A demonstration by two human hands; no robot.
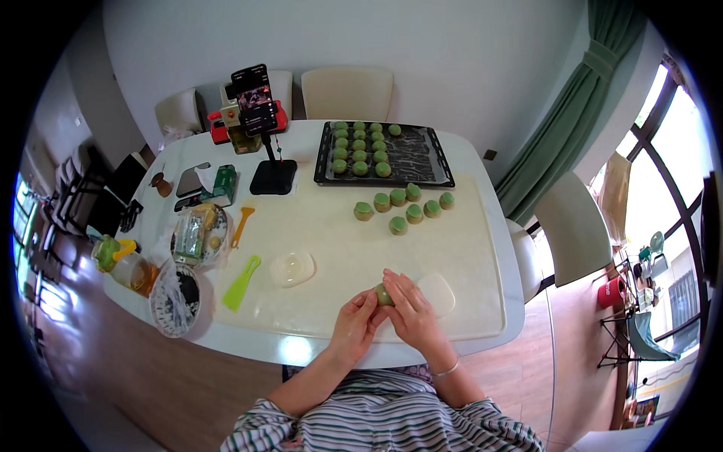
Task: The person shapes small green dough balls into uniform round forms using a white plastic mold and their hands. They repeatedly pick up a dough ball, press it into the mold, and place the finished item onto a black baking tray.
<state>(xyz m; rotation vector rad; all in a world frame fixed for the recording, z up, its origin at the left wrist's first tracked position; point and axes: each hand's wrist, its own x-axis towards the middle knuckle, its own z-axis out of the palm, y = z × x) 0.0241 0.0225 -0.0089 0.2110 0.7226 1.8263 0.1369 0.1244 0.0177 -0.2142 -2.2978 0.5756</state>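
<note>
Between my hands, over the near part of a cream silicone mat (pixel 316 226), is a small green dough ball (pixel 384 295). My left hand (pixel 360 316) grips its left side with thumb and fingers. Flattened against the ball's right side, my right hand (pixel 411 308) has its fingers stretched out together. A white plastic scraper (pixel 442 295) lies partly behind my right hand. Several two-tone green dough pieces (pixel 397 226) stand farther back on the mat. Beyond them, a black baking tray (pixel 390 183) carries rows of round green balls (pixel 359 145) on its left side.
A small clear dish (pixel 294 269), a lime-green spatula (pixel 242 285) and an orange spatula (pixel 243 226) lie to the left. Two bowls (pixel 197 325) and a bottle (pixel 127 268) line the left edge. A phone (pixel 255 99) stands on a black stand (pixel 273 177) behind.
</note>
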